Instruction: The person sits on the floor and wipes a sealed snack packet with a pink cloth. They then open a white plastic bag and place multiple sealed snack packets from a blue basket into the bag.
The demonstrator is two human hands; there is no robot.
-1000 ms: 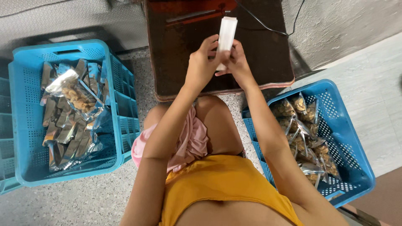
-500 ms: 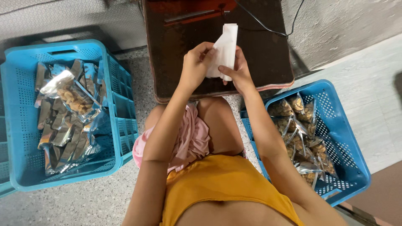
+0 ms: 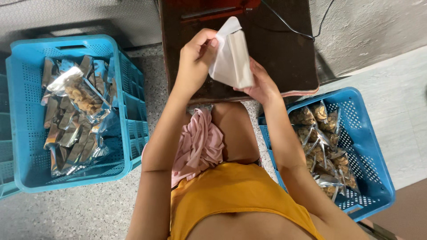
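1. Soft, even daylight fills the scene; nothing is dim.
2. The dark counter takes a faint sheen and reads almost black.
3. Foil packets in the left blue crate throw small bright glints.
4. Shadows are weak and blurry-edged.
5. Focus is fairly sharp; the straight edges bow slightly toward the corners.
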